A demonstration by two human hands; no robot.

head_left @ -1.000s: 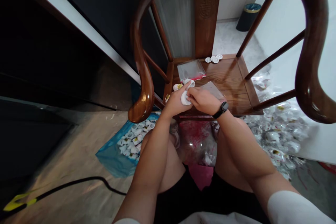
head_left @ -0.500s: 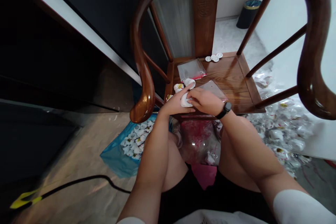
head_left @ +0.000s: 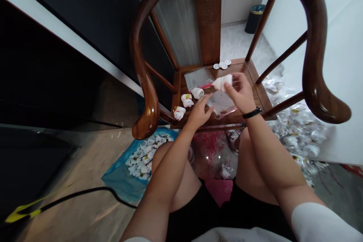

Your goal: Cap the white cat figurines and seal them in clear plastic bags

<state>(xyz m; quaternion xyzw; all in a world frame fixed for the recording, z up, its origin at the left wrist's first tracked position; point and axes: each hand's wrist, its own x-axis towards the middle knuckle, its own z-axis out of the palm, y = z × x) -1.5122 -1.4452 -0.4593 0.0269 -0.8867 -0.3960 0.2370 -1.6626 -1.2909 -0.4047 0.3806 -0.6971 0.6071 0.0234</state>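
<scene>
Moving apart since the earlier frame: left hand (head_left: 200,112) and right hand (head_left: 244,95), with the white figure (head_left: 222,84) now up in the right one and away from the left palm.

Largest in view: wooden chair (head_left: 256,92), serving as worktop. On the floor to the right, a heap (head_left: 300,132) of wrapped pieces; to the left, a blue bag (head_left: 117,177) of loose ones.

Right fingers closed around the white figure above the seat, thumb on the near side, tapered end pointing left; wide end towards the palm, impossible to tell whether covered. Left fingers spread, nothing seen between them, by the near sleeve (head_left: 222,103); touching or not, cannot tell.

Farther back, a red-edged sleeve (head_left: 197,78). Just beyond the left fingertips, a hollow piece (head_left: 196,92) lying on its side, then two painted cats (head_left: 187,100) along the left. Smallest: four white caps (head_left: 223,65) clustered at the back.

For good handling, probably best to grip lightly by the sides, turn the wide end into view for checking, steady with the free left fingers, and avoid dragging the thin film or nudging the cats off the edge.
</scene>
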